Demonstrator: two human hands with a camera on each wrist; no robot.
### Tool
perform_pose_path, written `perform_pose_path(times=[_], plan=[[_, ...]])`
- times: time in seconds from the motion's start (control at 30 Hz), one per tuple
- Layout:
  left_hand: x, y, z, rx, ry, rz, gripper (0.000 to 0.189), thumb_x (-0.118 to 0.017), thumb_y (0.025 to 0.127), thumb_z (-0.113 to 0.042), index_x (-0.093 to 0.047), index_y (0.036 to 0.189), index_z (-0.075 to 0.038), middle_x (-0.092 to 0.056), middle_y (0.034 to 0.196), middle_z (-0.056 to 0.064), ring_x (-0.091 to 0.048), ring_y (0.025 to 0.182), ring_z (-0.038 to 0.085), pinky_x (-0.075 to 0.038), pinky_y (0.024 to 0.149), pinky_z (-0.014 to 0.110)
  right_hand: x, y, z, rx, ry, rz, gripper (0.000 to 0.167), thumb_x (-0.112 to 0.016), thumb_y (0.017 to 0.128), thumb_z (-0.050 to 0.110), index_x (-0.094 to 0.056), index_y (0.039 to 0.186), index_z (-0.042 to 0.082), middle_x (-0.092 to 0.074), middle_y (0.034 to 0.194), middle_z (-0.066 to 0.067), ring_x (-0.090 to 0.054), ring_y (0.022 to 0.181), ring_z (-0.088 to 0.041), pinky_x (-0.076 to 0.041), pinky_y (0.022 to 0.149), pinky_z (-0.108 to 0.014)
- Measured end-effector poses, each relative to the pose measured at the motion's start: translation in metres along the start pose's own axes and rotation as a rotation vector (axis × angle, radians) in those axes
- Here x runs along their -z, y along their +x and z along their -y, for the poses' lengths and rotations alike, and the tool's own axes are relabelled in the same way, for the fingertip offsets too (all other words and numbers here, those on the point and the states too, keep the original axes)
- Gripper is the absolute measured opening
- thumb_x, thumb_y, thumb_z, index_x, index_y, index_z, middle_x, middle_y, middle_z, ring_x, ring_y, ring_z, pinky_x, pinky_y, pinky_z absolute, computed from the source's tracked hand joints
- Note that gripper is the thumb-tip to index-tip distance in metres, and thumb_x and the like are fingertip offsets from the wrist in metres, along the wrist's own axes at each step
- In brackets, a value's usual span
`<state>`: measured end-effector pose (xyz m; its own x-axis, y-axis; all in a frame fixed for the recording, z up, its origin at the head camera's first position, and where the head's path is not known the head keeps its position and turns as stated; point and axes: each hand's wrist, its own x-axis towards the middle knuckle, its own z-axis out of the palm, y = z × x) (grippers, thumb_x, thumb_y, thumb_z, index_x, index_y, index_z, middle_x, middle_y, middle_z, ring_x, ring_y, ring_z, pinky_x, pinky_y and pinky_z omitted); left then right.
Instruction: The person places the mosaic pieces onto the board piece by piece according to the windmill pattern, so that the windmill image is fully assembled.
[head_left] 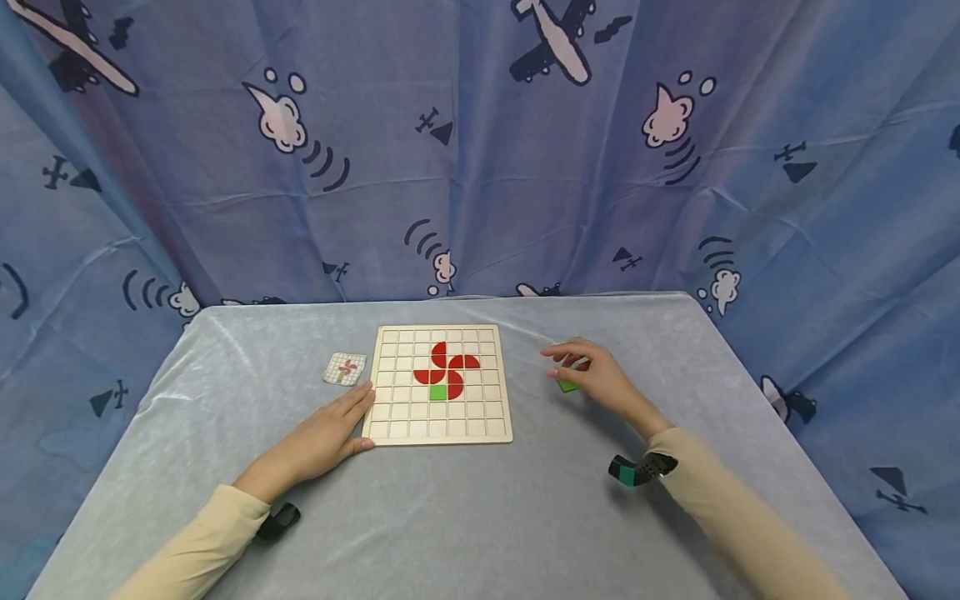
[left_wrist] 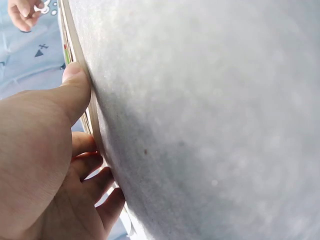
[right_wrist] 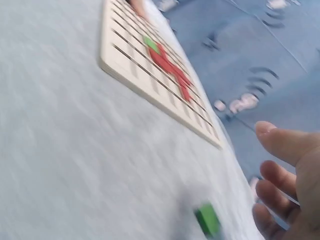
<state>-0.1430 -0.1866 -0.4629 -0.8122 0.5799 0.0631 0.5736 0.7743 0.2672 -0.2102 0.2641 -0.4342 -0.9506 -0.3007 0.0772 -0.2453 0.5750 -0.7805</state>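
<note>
A square wooden grid board (head_left: 397,408) lies flat on the table. Four red quarter-round pieces (head_left: 455,385) form a pinwheel near its middle, and a green square piece (head_left: 438,392) sits in a cell just below them. My left hand (head_left: 322,436) rests along the board's left edge, fingers and thumb extended against it. To the right of the board, my right hand (head_left: 600,379) hovers with loosely bent fingers and nothing between them. Partly hidden beneath it in the head view is a green block (right_wrist: 207,219), which lies on the cloth apart from the fingertips in the right wrist view.
A small card (head_left: 344,368) printed with a grid and a pinwheel pattern lies left of the board. The table wears a pale grey-blue cloth (head_left: 442,517). Behind its far edge hangs a blue curtain (head_left: 390,167) with airplane prints.
</note>
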Motion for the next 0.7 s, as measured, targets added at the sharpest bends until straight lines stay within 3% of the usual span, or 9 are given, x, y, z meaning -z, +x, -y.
perform_pose_path(times=[0.2,0.33,0.57,0.7], plan=[[0.0,0.0,0.0,0.001,0.002,-0.003,0.076,-0.065,0.094,-0.035,-0.035,0.15,0.007,-0.032,0.159,0.024,-0.037,0.145,0.04,-0.039,0.114,0.053,0.036,-0.006,-0.022,-0.078,0.018,0.012,0.04,-0.066,0.096,0.033,-0.064,0.133,0.018,-0.062,0.129,-0.017,-0.058,0.104,-0.02,-0.055,0.078,-0.031],[0.001,0.001,0.0,0.0,0.001,-0.003,0.076,-0.066,0.094,-0.034,-0.035,0.149,0.007,-0.033,0.159,0.024,-0.037,0.145,0.04,-0.039,0.114,0.053,0.055,-0.008,-0.037,-0.123,0.0,0.017,0.042,-0.063,0.097,0.037,-0.062,0.135,0.02,-0.061,0.136,-0.013,-0.055,0.108,-0.016,-0.05,0.088,-0.035],[0.002,0.0,-0.002,-0.009,0.003,-0.018,0.074,-0.066,0.095,-0.033,-0.037,0.148,0.008,-0.035,0.158,0.025,-0.039,0.144,0.041,-0.04,0.114,0.054,0.075,-0.013,-0.065,-0.208,0.006,0.047,0.041,-0.063,0.098,0.034,-0.062,0.135,0.016,-0.058,0.142,-0.012,-0.058,0.104,-0.008,-0.051,0.081,-0.033],[0.002,-0.001,-0.001,-0.017,0.006,-0.029,0.073,-0.066,0.094,-0.032,-0.038,0.148,0.009,-0.035,0.157,0.026,-0.039,0.143,0.042,-0.04,0.113,0.054,0.081,-0.018,-0.078,-0.23,-0.005,0.093,0.045,-0.066,0.096,0.036,-0.062,0.135,0.015,-0.056,0.143,-0.013,-0.056,0.109,-0.002,-0.049,0.086,-0.025]])
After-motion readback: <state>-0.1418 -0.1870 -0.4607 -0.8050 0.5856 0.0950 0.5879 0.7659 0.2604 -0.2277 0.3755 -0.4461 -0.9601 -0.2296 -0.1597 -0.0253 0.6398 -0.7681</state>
